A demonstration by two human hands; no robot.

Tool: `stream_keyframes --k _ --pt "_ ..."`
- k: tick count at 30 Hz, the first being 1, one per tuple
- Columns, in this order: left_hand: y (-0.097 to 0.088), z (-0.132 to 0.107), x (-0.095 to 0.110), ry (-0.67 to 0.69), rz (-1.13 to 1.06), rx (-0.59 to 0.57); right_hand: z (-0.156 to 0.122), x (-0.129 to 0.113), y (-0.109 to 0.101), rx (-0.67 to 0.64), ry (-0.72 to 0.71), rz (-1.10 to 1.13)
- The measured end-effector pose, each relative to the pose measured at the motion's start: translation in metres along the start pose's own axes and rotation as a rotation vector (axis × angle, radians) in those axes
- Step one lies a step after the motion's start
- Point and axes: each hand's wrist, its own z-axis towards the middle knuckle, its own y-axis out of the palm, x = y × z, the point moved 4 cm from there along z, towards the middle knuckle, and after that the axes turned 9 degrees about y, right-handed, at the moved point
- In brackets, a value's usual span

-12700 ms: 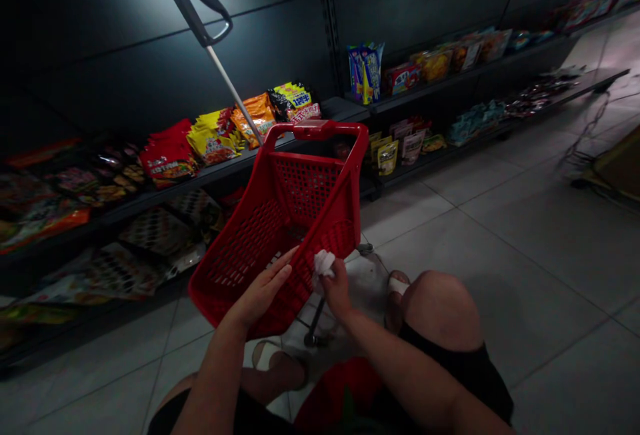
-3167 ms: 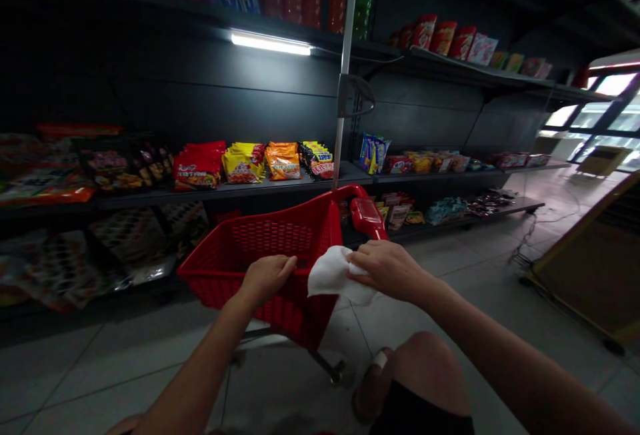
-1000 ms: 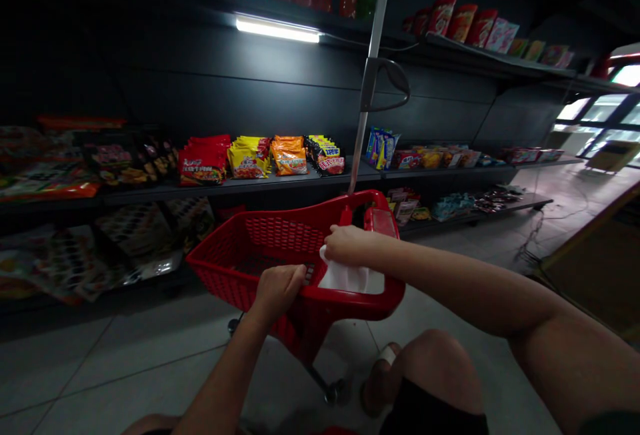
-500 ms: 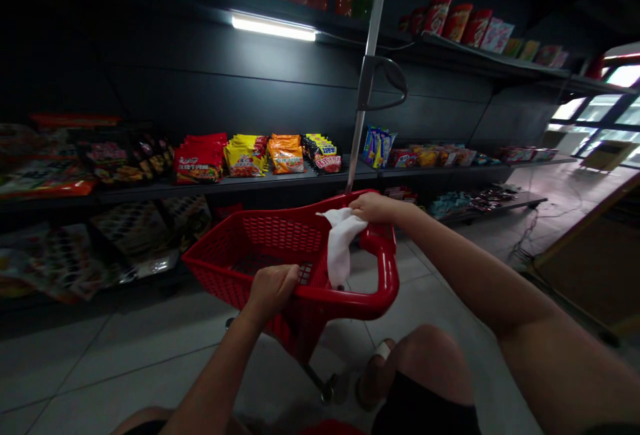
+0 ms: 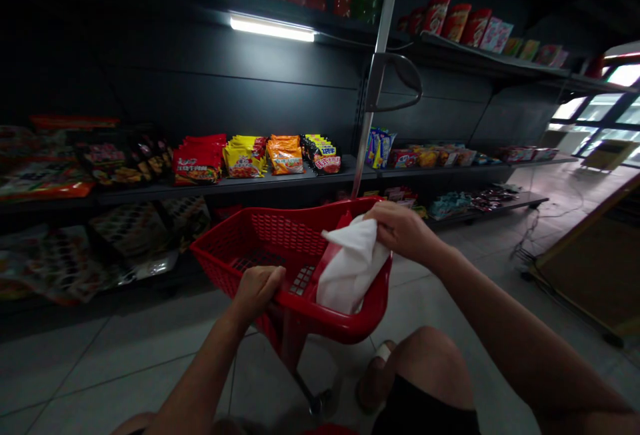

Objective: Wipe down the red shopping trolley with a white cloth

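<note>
The right hand (image 5: pixel 403 232) is closing its grip into a pinch on the top of a white cloth (image 5: pixel 350 268), lifting that fold near the far side of a red basket (image 5: pixel 325 328). The cloth is hanging down from the pinch inside the basket's right corner, and its lower end is resting against the inner face of the near rim. The left hand (image 5: pixel 255 295) is curling its grip over the basket's near rim, toward the left of the frame and well apart from the cloth.

The basket is standing on the floor tiles (image 5: pixel 125 362), tilted toward the person, with a caster (image 5: pixel 315 407) showing beneath it at lower centre. A metal pole (image 5: pixel 367 142) is rising from the basket's far end toward the top of the frame, carrying a dark loop handle (image 5: pixel 403 72). Just beyond the basket, a dark shelf (image 5: pixel 225 186) is running across the frame and holding red, yellow and orange snack packets (image 5: pixel 245 158). A higher shelf (image 5: pixel 480 55) is holding red tubs (image 5: pixel 445 16) at upper right. A lit strip lamp (image 5: pixel 273 28) is glowing at upper centre. At the bottom of the frame, the person's knee (image 5: pixel 430 362) and a sandal (image 5: pixel 375 375) are showing just below the basket's right side.
</note>
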Motion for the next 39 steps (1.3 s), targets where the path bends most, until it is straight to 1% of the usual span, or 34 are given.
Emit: stream_keyframes --k 1,2,3,5,6,7,10,11,12,13,14,16,17,18,19,20,21,22,23,24,26,27,28,29,30,31,32,33,34,35,36,37,39 --pt "0.0 0.0 -0.003 0.004 -0.015 0.0 -0.002 0.005 -0.002 0.055 0.031 -0.056" --pt "-0.001 -0.001 -0.005 0.006 -0.031 0.001 -0.004 0.009 0.0 0.053 0.025 -0.082" --pt "-0.001 -0.001 -0.007 0.007 -0.048 -0.001 -0.006 0.013 0.005 0.004 -0.012 -0.067" --pt "-0.001 -0.001 -0.01 0.009 -0.077 -0.007 -0.008 0.025 0.018 -0.108 -0.091 0.044" --pt "-0.001 0.0 -0.01 0.011 -0.087 -0.015 -0.007 0.035 0.023 -0.122 -0.077 0.094" --pt "-0.001 0.001 -0.009 0.012 -0.092 -0.02 -0.004 0.049 0.026 -0.105 -0.012 0.118" --pt "0.0 0.004 -0.007 0.014 -0.091 -0.019 0.007 0.098 0.029 -0.017 0.299 0.063" --pt "0.0 0.005 -0.006 0.013 -0.088 -0.014 0.008 0.106 0.028 0.0 0.375 0.038" --pt "0.001 0.006 -0.006 0.011 -0.085 -0.006 0.008 0.107 0.028 0.015 0.412 0.023" --pt "0.001 0.006 -0.006 0.007 -0.084 0.003 0.005 0.099 0.028 0.03 0.399 0.021" --pt "0.002 0.006 -0.006 0.001 -0.082 0.012 -0.001 0.082 0.028 0.046 0.347 0.032" --pt "0.003 0.005 -0.008 -0.01 -0.08 0.016 -0.021 0.03 0.032 0.046 0.154 0.073" --pt "0.003 0.005 -0.008 -0.013 -0.08 0.013 -0.033 0.002 0.035 0.02 0.049 0.097" --pt "0.003 0.004 -0.008 -0.015 -0.079 0.007 -0.046 -0.022 0.038 -0.031 -0.033 0.12" --pt "0.003 0.004 -0.008 -0.016 -0.077 0.001 -0.056 -0.04 0.04 -0.055 -0.094 0.148" --pt "0.003 0.005 -0.007 -0.014 -0.074 -0.002 -0.063 -0.048 0.041 -0.058 -0.137 0.173" --pt "0.003 0.006 -0.006 -0.006 -0.069 -0.004 -0.067 -0.046 0.041 -0.038 -0.157 0.19" --pt "0.003 0.007 -0.004 0.005 -0.063 -0.005 -0.066 -0.035 0.039 0.006 -0.151 0.199" --pt "0.004 0.008 -0.002 0.02 -0.055 -0.007 -0.062 -0.016 0.038 0.063 -0.117 0.203" --pt "0.005 0.009 0.0 0.033 -0.046 -0.008 -0.056 0.008 0.036 0.122 -0.049 0.205" --pt "0.007 0.012 0.002 0.038 -0.03 0.008 -0.044 0.059 0.036 0.244 0.157 0.245" --pt "0.008 0.013 0.002 0.029 -0.023 0.019 -0.041 0.077 0.039 0.307 0.265 0.298" --pt "0.01 0.014 0.002 0.017 -0.016 0.033 -0.042 0.087 0.044 0.384 0.367 0.374" --pt "0.011 0.015 0.001 0.003 -0.009 0.045 -0.046 0.089 0.053 0.471 0.459 0.483" --pt "0.013 0.016 -0.001 -0.011 -0.002 0.058 -0.054 0.082 0.065 0.57 0.545 0.648" --pt "0.014 0.017 -0.002 -0.021 0.005 0.065 -0.065 0.069 0.079 0.671 0.622 0.838" --pt "0.016 0.018 -0.003 -0.029 0.012 0.068 -0.077 0.051 0.096 0.753 0.696 1.055" --pt "0.017 0.019 -0.003 -0.035 0.019 0.069 -0.089 0.031 0.113 0.806 0.761 1.336" --pt "0.017 0.021 -0.004 -0.037 0.024 0.067 -0.096 0.01 0.125 0.793 0.782 1.423" --pt "0.018 0.022 -0.003 -0.034 0.028 0.058 -0.102 -0.007 0.131 0.787 0.795 1.496" --pt "0.018 0.024 -0.003 -0.031 0.032 0.05 -0.103 -0.019 0.133 0.768 0.802 1.556" --pt "0.019 0.025 -0.002 -0.027 0.037 0.044 -0.1 -0.026 0.13 0.735 0.812 1.627" --pt "0.019 0.028 0.0 -0.025 0.041 0.042 -0.084 -0.028 0.121 0.629 0.833 1.902"
